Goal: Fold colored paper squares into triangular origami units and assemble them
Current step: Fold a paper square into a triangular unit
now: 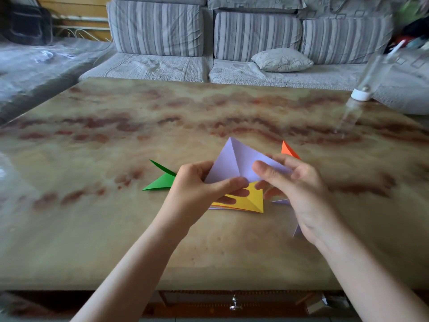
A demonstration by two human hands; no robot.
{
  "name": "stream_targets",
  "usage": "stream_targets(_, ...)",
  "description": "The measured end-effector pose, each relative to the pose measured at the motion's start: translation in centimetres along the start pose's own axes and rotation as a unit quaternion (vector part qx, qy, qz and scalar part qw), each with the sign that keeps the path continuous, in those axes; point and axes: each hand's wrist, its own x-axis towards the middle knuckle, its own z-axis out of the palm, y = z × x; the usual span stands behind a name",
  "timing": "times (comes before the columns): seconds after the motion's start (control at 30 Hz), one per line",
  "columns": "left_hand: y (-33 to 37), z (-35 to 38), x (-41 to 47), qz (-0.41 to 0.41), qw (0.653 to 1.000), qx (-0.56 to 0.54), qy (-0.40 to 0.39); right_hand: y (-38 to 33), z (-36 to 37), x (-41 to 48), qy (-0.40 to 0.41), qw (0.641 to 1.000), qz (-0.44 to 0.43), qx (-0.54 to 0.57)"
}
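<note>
Lilac paper creased into a pointed, kite-like shape (234, 161) is held just above the stack of flat paper squares with a yellow sheet on top (251, 201). The lift probably lets fingers reach both faces to set a fold. The left hand (199, 184) pinches its lower left edge, thumb on top. The right hand (299, 182) pinches the right flap, thumb pressed on the face, so both hands are closed on the one sheet and near each other. A green folded triangular unit (162, 181) lies left of the stack and an orange one (287, 151) beyond it to the right, seemingly finished and set aside. The stack rests on a brown marbled tabletop (116, 147), close under the hands, likely as the next supply. Assembly looks not yet begun.
</note>
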Motion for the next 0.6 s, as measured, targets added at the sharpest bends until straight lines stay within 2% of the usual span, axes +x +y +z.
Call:
stream_targets(0.07,0.1,0.1,0.0,0.006,1.000,-0.023,0.016,0.3,0.2,-0.1,-0.037,0.999,0.013,-0.003)
stream_targets(0.13,0.1,0.3,-0.1,0.010,0.999,-0.029,0.026,0.7,0.5,-0.2,-0.041,0.999,0.015,0.002)
stream_targets(0.47,0.2,0.5,-0.3,0.038,0.995,-0.046,0.078,0.6,0.7,0.0,0.020,0.994,0.028,0.099)
stream_targets(0.6,0.1,0.4,-0.3,0.036,0.994,-0.051,0.086,0.1,-0.3,0.4,0.065,0.993,0.022,0.092)
